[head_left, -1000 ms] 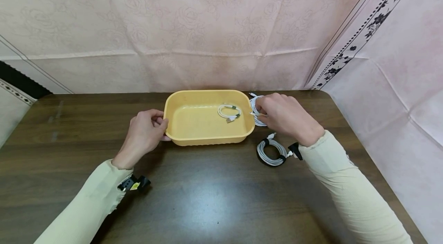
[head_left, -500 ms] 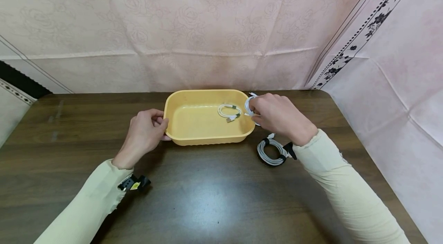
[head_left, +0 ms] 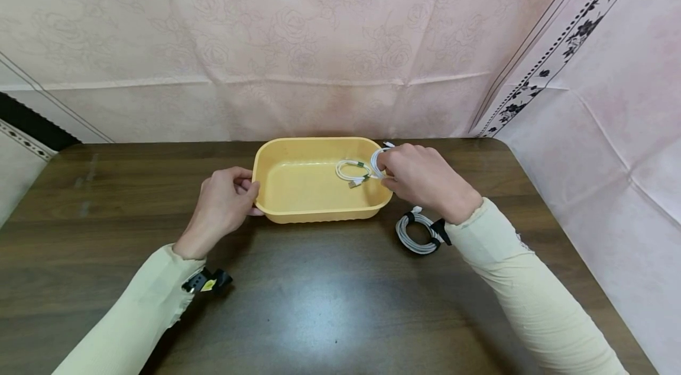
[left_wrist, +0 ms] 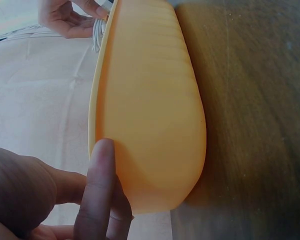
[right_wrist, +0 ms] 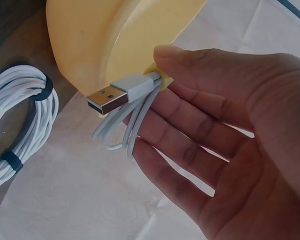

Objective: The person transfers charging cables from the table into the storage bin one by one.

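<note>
A coiled white USB cable [right_wrist: 127,117] is over the right rim of the yellow tub [head_left: 314,183], pinched by the right hand [head_left: 420,177]. The left hand [head_left: 223,203] grips the tub's left rim. Another coiled cable [head_left: 417,233] lies on the table [head_left: 319,304].

A shallow yellow plastic tub [head_left: 319,197] with rounded corners stands upright on the dark wooden counter [head_left: 330,304], its left end gripped by the left hand [head_left: 223,203]. The right hand [head_left: 420,177] pinches a small coiled white USB cable [right_wrist: 127,112] right at the tub's right rim, its metal plug sticking out sideways. A like coiled white cable [head_left: 353,173] lies flat inside the tub near its right end.
</note>
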`<state>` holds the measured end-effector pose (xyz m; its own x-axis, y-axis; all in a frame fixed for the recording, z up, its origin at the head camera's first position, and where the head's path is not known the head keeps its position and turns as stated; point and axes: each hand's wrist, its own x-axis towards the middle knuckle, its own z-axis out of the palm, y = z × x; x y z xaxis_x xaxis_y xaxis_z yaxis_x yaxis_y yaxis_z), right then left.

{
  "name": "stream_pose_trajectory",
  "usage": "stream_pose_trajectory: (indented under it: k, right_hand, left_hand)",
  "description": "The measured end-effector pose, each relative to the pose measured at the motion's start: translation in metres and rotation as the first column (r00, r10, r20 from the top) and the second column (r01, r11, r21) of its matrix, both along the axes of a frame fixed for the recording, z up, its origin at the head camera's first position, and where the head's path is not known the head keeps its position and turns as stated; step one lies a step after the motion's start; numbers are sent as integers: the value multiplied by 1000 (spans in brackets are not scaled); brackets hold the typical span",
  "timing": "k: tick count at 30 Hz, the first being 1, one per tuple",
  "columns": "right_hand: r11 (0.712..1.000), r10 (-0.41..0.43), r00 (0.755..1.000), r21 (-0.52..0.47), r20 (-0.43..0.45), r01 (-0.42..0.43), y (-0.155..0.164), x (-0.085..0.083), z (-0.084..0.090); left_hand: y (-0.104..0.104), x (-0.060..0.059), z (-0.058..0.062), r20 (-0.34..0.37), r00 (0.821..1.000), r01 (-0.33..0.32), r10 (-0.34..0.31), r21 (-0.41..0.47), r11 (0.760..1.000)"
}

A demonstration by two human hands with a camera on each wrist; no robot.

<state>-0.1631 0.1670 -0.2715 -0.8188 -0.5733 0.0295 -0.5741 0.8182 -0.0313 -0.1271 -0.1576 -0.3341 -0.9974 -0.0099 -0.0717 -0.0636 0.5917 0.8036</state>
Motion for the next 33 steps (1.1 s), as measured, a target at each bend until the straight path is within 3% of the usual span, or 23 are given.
stream_pose_trajectory:
  k: [33]
  right_hand:
    - [999,48,999,-3,-10,-48,-18,1,-4]
  left_hand:
    - [0,0,0,4,1000,1,-1,0,1000]
